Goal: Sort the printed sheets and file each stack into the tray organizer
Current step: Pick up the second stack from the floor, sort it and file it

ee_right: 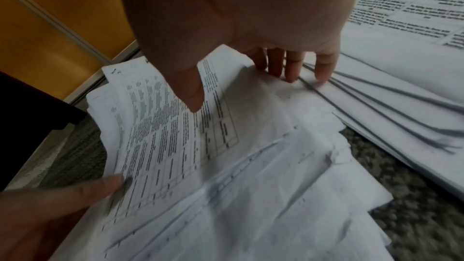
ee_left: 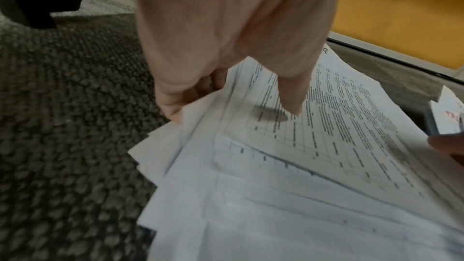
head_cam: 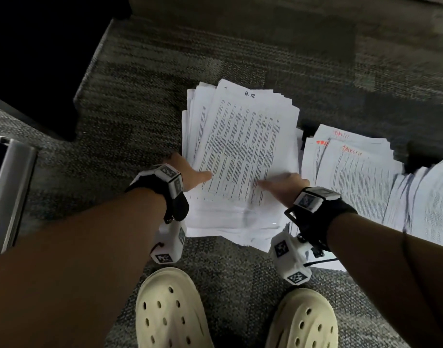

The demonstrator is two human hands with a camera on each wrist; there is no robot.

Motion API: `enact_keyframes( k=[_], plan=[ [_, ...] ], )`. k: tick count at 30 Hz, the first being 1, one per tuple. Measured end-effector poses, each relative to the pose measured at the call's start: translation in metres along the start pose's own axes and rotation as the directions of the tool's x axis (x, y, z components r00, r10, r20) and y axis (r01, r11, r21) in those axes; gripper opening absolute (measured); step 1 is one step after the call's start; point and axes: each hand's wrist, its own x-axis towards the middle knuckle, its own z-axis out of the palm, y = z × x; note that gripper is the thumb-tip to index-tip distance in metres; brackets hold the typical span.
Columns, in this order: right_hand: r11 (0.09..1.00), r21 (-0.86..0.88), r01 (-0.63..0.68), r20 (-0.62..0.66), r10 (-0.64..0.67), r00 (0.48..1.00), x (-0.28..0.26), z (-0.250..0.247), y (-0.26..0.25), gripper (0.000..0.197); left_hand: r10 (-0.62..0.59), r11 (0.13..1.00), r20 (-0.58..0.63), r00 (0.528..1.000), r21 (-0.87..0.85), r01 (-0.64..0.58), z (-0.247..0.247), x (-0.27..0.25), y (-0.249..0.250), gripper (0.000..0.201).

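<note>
Three paper stacks (head_cam: 240, 151) lie on grey carpet (head_cam: 145, 101)

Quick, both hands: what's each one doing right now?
Left hand: grips the left edge of the H.R stack, thumb on top.
Right hand: grips its right edge, thumb on top.

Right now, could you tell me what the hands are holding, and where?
Both hold the H.R paper stack: left hand at its left edge, right hand at its right edge.
</note>
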Motion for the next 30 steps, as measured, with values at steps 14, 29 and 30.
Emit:
enact_keyframes(
  k=[14,29,30],
  plan=[
    [0.992,0.108,0.072,0.015,-0.074,0.997,-0.014,0.004,0.002,0.063,-0.117,0.987,-0.037,0.992,-0.113,0.112,0.013,-0.022,0.006,0.115],
    [0.906,0.403,0.131,0.148,-0.205,0.967,-0.037,0.007,-0.004,0.068,-0.186,0.963,-0.032,0.982,-0.202,0.176,-0.001,-0.012,-0.012,0.121],
    [0.896,0.422,0.138,0.144,-0.216,0.966,-0.037,0.006,-0.005,0.071,-0.193,0.959,-0.024,0.981,-0.216,0.183,-0.003,-0.011,-0.016,0.124]
  ],
)
